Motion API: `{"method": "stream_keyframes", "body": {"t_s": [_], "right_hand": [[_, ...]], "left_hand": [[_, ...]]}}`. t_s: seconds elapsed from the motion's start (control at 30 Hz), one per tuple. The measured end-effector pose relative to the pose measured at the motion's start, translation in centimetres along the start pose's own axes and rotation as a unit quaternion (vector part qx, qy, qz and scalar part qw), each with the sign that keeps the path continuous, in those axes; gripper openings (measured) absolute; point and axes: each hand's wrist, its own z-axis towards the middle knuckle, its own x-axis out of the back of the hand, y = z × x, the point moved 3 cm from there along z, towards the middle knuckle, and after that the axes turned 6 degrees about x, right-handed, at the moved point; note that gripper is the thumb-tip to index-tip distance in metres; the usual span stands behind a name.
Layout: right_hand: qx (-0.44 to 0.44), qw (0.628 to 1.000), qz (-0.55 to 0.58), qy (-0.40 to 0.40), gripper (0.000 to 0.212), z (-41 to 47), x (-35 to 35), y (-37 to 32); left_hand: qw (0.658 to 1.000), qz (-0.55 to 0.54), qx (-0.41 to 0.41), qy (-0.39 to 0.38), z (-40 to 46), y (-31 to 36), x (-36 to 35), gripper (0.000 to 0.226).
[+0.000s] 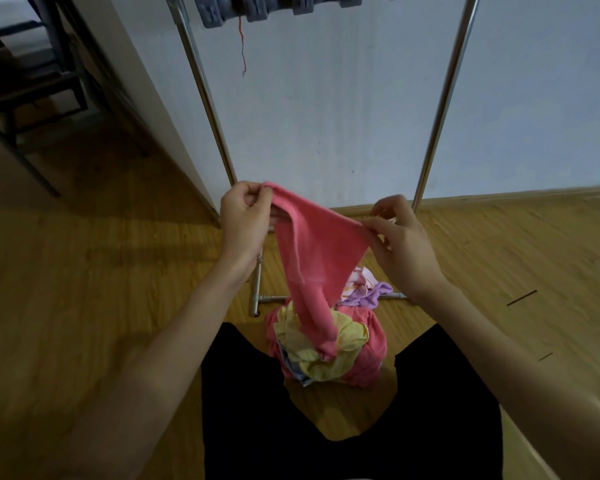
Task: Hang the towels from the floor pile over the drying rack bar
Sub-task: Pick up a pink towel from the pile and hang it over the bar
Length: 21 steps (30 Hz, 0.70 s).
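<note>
A pink towel hangs between my two hands above the floor pile. My left hand pinches its upper left corner and my right hand pinches the upper right edge. The towel's lower end trails down onto the pile of pink, yellow and purple towels on the wooden floor. The drying rack stands just behind, with its left upright and right upright rising out of view. The top bar is hidden above the frame.
Grey clothes pegs hang at the top edge, with a red thread dangling. A white wall is behind the rack. The rack's base tubes lie by the pile. Dark furniture legs stand at the far left. My black-clad legs frame the pile.
</note>
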Motion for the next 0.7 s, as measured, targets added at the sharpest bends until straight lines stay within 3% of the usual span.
{"method": "stream_keyframes", "body": {"t_s": [0.13, 0.27, 0.43, 0.7], "right_hand": [[0.074, 0.997, 0.015, -0.017, 0.017, -1.4, -0.6, -1.6], [0.159, 0.98, -0.039, -0.113, 0.015, -3.0, -3.0, -2.2], [0.14, 0.974, 0.004, -0.177, 0.017, -3.3, -5.3, -2.5], [0.055, 0.98, 0.124, -0.147, 0.029, -2.6, -5.3, -4.1]], "left_hand": [[1.0, -0.012, 0.002, 0.004, 0.0, 0.2, -0.2, 0.012], [1.0, 0.002, -0.008, 0.004, -0.2, 0.1, -0.5, 0.011], [0.999, 0.025, -0.02, 0.003, -0.3, -0.3, -0.7, 0.015], [1.0, 0.008, -0.026, 0.011, -0.5, -0.1, -1.0, 0.016]]}}
